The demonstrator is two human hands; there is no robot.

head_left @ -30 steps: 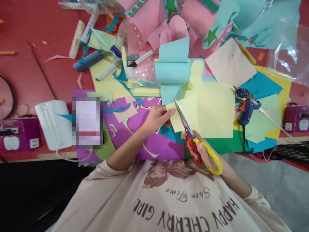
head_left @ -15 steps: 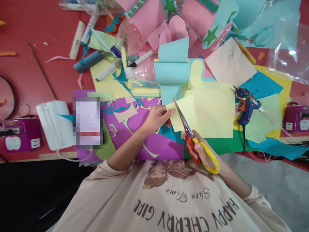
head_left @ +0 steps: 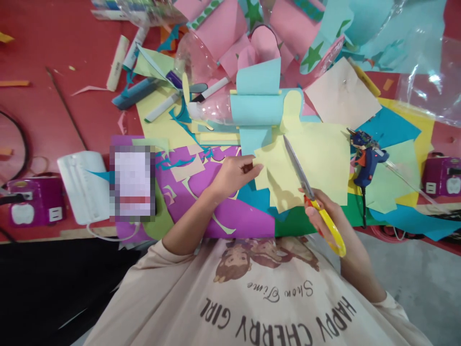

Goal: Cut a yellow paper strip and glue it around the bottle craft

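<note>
Scissors with yellow and red handles [head_left: 317, 202] sit in the right hand [head_left: 326, 216], whose grip is curled through the loops; the steel blades look pressed together and point up and away across a pale yellow sheet of paper [head_left: 306, 163]. The left hand [head_left: 234, 175] pinches the left corner of that sheet between thumb and fingers, holding it just above the purple and green papers on the red desk [head_left: 54, 110]. The blades lie over the paper, not biting into an edge, so the cutting seems to be between strokes. A next cut would call for parting the blades and bringing them to an edge while the left hand keeps the sheet taut. A blue hot-glue gun [head_left: 367, 161] rests just right of the sheet.
</note>
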